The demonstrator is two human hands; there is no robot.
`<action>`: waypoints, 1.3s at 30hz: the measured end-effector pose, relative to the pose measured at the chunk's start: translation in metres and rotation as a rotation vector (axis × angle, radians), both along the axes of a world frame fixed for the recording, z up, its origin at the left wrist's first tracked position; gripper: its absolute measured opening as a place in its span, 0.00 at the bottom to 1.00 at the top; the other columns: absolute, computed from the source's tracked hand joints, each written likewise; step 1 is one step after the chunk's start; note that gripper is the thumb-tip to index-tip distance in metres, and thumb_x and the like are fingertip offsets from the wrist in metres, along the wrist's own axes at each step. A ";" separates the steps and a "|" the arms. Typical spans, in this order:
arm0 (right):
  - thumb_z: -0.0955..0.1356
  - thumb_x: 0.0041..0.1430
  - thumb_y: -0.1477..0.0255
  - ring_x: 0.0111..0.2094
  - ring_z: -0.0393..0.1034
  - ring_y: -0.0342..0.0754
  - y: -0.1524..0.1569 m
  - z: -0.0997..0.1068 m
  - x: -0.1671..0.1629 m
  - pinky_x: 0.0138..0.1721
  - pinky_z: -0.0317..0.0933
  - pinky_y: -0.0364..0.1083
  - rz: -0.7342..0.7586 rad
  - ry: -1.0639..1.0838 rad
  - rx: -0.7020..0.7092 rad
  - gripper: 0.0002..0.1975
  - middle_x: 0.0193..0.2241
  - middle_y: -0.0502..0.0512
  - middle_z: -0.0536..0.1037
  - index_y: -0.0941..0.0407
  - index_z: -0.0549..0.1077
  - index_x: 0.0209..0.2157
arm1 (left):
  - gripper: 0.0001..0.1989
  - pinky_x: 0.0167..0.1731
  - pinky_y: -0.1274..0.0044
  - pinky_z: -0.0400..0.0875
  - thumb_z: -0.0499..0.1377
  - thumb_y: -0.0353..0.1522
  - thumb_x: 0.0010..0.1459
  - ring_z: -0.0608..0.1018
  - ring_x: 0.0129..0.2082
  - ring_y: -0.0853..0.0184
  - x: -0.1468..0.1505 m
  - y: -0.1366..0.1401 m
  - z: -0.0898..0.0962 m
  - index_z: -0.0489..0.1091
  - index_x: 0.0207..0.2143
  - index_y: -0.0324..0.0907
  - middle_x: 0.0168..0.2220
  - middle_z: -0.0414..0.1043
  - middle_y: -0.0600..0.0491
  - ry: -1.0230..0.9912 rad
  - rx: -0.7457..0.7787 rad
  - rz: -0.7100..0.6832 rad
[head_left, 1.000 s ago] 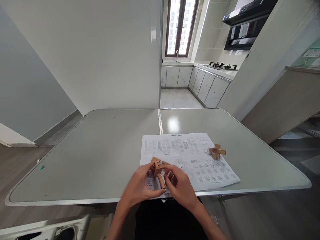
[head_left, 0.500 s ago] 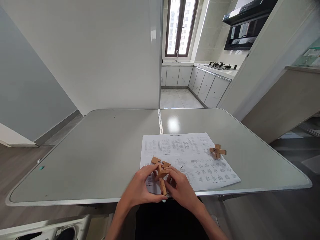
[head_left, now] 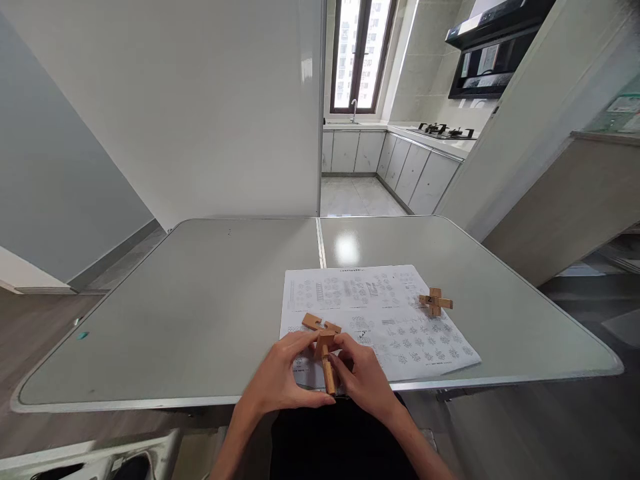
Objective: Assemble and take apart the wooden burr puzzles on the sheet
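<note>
Between my two hands, over the near edge of the paper, are wooden puzzle pieces (head_left: 326, 341) fitted or pressed together, one long piece pointing toward me. My left hand (head_left: 280, 373) grips them from the left, thumb at the near end and fingers at the far end. From the right, my right hand (head_left: 363, 373) pinches the same pieces, its fingers curled. Just beyond my fingertips, notched loose wooden pieces (head_left: 313, 321) lie on the printed instruction sheet (head_left: 350, 293). How the held pieces interlock is partly hidden by my fingers.
An assembled wooden cross-shaped puzzle (head_left: 435, 302) sits on the sheet's right edge. The grey table (head_left: 200, 307) has a metal rim and a centre seam. A small green object (head_left: 83, 335) lies near its left edge. A kitchen lies beyond.
The upper held piece has turned from a slant to face me squarely across the long piece. My right fingers have shifted slightly along it; my left hand stays nearly in place.
</note>
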State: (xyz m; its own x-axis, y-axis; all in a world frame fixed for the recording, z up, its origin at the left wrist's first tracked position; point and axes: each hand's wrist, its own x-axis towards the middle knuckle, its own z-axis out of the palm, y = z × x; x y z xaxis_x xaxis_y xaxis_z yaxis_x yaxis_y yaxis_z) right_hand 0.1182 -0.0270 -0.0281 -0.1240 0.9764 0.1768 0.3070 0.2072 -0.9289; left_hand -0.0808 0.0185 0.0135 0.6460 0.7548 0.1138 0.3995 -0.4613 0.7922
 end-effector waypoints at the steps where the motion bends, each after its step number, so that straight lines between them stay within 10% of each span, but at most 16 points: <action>1: 0.63 0.70 0.70 0.23 0.67 0.45 0.000 0.000 -0.001 0.26 0.58 0.44 -0.009 0.000 0.009 0.04 0.29 0.48 0.78 0.52 0.70 0.42 | 0.40 0.51 0.65 0.74 0.76 0.46 0.45 0.78 0.48 0.55 0.000 0.000 0.001 0.69 0.61 0.51 0.52 0.77 0.51 0.001 0.001 -0.007; 10: 0.64 0.71 0.68 0.21 0.68 0.43 0.002 0.002 -0.002 0.25 0.60 0.43 -0.064 0.017 0.040 0.07 0.38 0.51 0.82 0.51 0.74 0.44 | 0.37 0.46 0.69 0.73 0.75 0.41 0.44 0.78 0.44 0.57 -0.001 -0.002 -0.003 0.70 0.56 0.49 0.48 0.77 0.52 0.009 -0.010 0.054; 17: 0.66 0.70 0.66 0.19 0.65 0.44 -0.001 -0.001 -0.003 0.22 0.59 0.43 -0.181 0.005 0.066 0.05 0.22 0.45 0.73 0.52 0.71 0.41 | 0.41 0.49 0.67 0.72 0.69 0.35 0.52 0.77 0.46 0.59 0.000 -0.003 -0.002 0.57 0.67 0.52 0.58 0.71 0.48 -0.079 -0.006 0.092; 22: 0.67 0.69 0.66 0.22 0.66 0.44 0.000 -0.007 -0.006 0.24 0.59 0.43 -0.256 -0.014 0.104 0.05 0.24 0.46 0.72 0.52 0.68 0.38 | 0.05 0.37 0.75 0.68 0.60 0.36 0.65 0.72 0.34 0.67 0.002 -0.002 -0.004 0.70 0.41 0.45 0.37 0.74 0.54 -0.040 0.044 0.170; 25: 0.67 0.69 0.65 0.23 0.66 0.44 0.000 -0.007 -0.005 0.24 0.60 0.43 -0.267 0.017 0.096 0.07 0.26 0.47 0.73 0.52 0.68 0.37 | 0.17 0.27 0.77 0.60 0.55 0.40 0.70 0.64 0.26 0.70 0.003 -0.001 -0.007 0.64 0.28 0.43 0.26 0.64 0.58 -0.006 0.033 0.181; 39: 0.66 0.71 0.53 0.19 0.68 0.40 0.003 0.001 0.030 0.18 0.57 0.39 0.334 0.620 -0.346 0.21 0.32 0.53 0.81 0.53 0.72 0.55 | 0.20 0.30 0.78 0.62 0.54 0.45 0.70 0.71 0.30 0.67 -0.003 -0.001 -0.005 0.70 0.30 0.41 0.28 0.71 0.55 -0.058 -0.169 0.084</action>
State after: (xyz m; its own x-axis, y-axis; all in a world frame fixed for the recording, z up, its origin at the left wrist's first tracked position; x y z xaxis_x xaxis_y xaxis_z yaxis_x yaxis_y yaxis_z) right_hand 0.1484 -0.0243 -0.0273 -0.3990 0.9169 0.0026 -0.3163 -0.1349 -0.9390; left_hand -0.0839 0.0176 0.0084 0.5762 0.8171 0.0164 0.3818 -0.2869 0.8786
